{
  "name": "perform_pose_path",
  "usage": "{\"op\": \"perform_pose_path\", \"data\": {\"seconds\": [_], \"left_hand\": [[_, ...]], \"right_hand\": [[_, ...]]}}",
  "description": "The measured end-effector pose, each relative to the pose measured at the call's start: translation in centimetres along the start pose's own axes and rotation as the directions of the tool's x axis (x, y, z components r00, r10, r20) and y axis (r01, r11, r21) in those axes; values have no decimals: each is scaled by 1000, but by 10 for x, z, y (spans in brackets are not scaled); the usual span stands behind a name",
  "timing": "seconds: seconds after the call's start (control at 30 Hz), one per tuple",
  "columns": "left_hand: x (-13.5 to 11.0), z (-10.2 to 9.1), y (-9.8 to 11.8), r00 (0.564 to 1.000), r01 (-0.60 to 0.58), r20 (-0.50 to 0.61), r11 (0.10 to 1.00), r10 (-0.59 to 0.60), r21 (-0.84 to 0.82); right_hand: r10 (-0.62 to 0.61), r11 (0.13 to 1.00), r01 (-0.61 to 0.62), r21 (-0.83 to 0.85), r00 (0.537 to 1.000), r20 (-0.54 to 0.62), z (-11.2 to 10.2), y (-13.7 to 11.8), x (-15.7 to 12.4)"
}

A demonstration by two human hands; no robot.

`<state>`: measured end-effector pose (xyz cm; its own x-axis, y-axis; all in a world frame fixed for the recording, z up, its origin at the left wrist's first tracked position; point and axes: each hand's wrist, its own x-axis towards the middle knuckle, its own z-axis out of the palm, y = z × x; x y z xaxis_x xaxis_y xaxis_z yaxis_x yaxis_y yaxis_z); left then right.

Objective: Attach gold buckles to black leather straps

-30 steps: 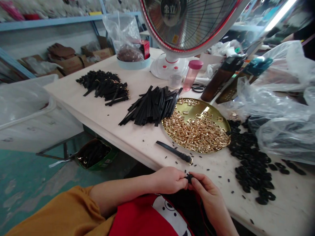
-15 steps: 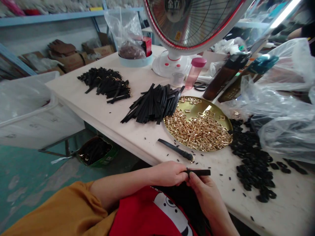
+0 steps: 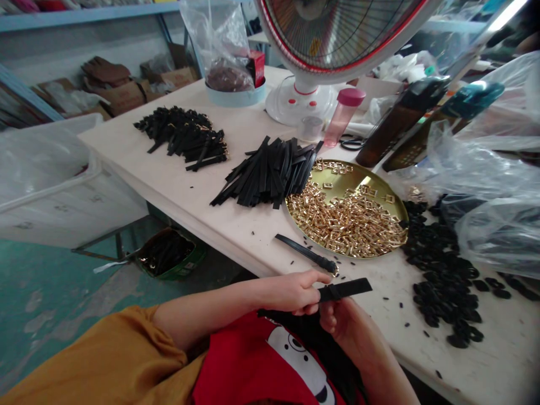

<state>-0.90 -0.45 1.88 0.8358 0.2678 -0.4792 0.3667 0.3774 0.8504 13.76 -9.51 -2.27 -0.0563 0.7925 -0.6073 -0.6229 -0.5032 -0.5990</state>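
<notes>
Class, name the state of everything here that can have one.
Left hand, closed on held strap
Right hand, curled under held strap
Held strap, one end free
Gold tray, partly covered with buckles
Pink-lidded bottle, closed
Green container, open
White bin, open
Fan, running or off, unclear

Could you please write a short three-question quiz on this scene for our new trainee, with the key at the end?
1. What covers most of the round gold metal tray?
A) white plastic spoons
B) small gold rectangular metal buckles
C) green glass beads

2. True or false: the person's left hand is inside the tray.

3. Fill in: in the picture, the splayed heap of flat black strips lies at the tray's ____ side.

Key:
1. B
2. False; it holds a flat black strap, apart from the tray.
3. left
</notes>
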Motion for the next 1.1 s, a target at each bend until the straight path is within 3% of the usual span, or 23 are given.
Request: {"op": "perform_pose_path", "data": {"seconds": [0.17, 0.33, 0.47, 0.53, 0.57, 0.63, 0.7, 0.73, 0.8, 0.87, 0.93, 1.0, 1.07, 1.1], "left_hand": [[3, 4, 1, 1000, 7, -28, 1000, -7, 23], [7, 6, 3, 993, -13, -120, 995, 24, 94], [7, -2, 2, 979, -56, -185, 982, 90, 181], [8, -8, 2, 955, -54, -271, 970, 120, 239], [9, -11, 2, 943, -50, -309, 970, 124, 237], [10, -15, 2, 924, -68, -361, 985, 123, 160], [10, -18, 3, 911, -114, -394, 993, 122, 43], [10, -19, 4, 901, -141, -414, 990, 127, -2], [9, -19, 4, 884, -175, -449, 983, 133, -54], [8, -20, 3, 875, -180, -468, 981, 124, -77], [7, -19, 1, 873, -171, -473, 982, 116, -75], [6, -18, 1, 866, -169, -486, 984, 119, -60], [7, -16, 2, 855, -180, -501, 983, 136, -40], [8, -14, 3, 852, -191, -502, 981, 150, -30]], "right_hand": [[26, 1000, -26, 11, 999, -18, 3, 9, 5], [-30, 1000, 30, -6, 999, -42, 9, 16, 5], [-201, 936, 173, -306, 978, -63, 1, -2, 8], [-372, 779, 272, -564, 926, -67, -8, -22, 15], [-472, 653, 305, -693, 880, -58, -12, -33, 20], [-665, 339, 299, -892, 747, -2, -17, -55, 34], [-759, 20, 221, -975, 638, 129, -17, -73, 50], [-761, -115, 177, -977, 616, 201, -14, -79, 59], [-717, -333, 101, -938, 619, 321, -8, -87, 74], [-672, -459, 54, -887, 631, 387, -3, -90, 85], [-673, -472, 66, -879, 616, 408, -3, -90, 89], [-734, -335, 128, -934, 586, 343, -9, -88, 86], [-778, -25, 231, -973, 607, 164, -14, -85, 75], [-759, 175, 293, -940, 649, 61, -15, -82, 67]]}}
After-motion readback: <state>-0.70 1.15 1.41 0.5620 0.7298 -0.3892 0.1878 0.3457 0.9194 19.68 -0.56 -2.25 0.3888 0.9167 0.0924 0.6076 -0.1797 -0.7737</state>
